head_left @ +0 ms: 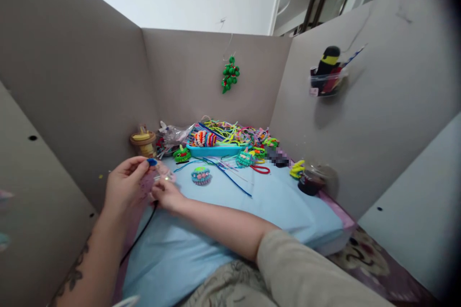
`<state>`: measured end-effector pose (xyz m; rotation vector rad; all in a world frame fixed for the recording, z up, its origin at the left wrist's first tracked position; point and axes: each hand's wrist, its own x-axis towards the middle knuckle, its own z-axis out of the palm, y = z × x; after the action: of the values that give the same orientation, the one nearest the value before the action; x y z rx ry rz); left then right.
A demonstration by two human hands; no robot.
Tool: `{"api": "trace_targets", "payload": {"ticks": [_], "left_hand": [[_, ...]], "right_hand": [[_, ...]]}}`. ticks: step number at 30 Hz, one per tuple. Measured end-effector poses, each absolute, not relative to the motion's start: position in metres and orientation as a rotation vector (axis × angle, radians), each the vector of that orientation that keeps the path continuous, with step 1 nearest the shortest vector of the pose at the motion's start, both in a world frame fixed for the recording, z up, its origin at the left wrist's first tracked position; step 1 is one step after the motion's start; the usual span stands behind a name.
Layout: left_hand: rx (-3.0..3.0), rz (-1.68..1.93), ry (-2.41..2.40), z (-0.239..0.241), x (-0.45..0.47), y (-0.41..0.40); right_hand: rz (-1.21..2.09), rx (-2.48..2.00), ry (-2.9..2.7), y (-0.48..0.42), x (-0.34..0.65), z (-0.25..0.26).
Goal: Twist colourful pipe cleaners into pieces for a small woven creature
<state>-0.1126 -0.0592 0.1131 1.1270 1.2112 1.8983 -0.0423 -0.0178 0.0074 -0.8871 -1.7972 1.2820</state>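
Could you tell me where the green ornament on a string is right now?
In the head view, the green ornament hangs on the cardboard back wall, above the blue tray of coloured cords.

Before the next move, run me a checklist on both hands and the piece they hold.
1. Left hand pinches the blue bead: ok.
2. Right hand is on the pink piece between the hands: ok, though the exact grip is blurred.
3. Black cord runs down from the hands over the blue cloth; whether it is snagged: cannot tell.
4. Finished pink and blue charm lies apart from the hands: ok.
5. Blue tray of cords sits at the back, out of the hands' way: ok.
6. Dark cup stands upright near the cloth's right edge: ok.
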Motion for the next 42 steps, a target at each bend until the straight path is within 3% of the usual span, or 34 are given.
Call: {"api": "trace_targets", "payload": {"ticks": [5, 8, 12, 16, 21, 27, 36, 42], "left_hand": [[1.037, 1.991, 1.046, 0.097, -0.101, -0.039], [1.02, 1.953, 1.201, 0.067, -0.105, -0.03], [1.045, 1.853, 1.335, 0.03, -0.11, -0.024], [1.082, 1.651, 1.413, 0.012, -0.105, -0.022], [1.095, 1.56, 1.42, 0.009, -0.099, -0.026], [1.134, 1.543, 1.417, 0.007, -0.094, -0.03], [1.214, 1.519, 1.441, 0.0, -0.091, -0.028], [1.249, 1.509, 1.433, 0.001, -0.089, -0.03]], "right_hand": [[0.58, -0.98, -1.918, -0.035, 0.024, 0.03], [0.442, -1.038, -2.006, -0.034, 0.064, 0.035], [0.658, -1.126, -1.671, -0.027, 0.094, 0.021], [1.112, -0.984, -1.339, -0.02, 0.1, 0.007], [1.43, -0.918, -1.355, -0.018, 0.102, 0.003], [1.466, -0.9, -1.467, -0.023, 0.103, 0.0], [1.128, -0.912, -1.734, -0.024, 0.101, -0.006], [1.097, -1.006, -1.752, -0.026, 0.1, -0.005]]}}
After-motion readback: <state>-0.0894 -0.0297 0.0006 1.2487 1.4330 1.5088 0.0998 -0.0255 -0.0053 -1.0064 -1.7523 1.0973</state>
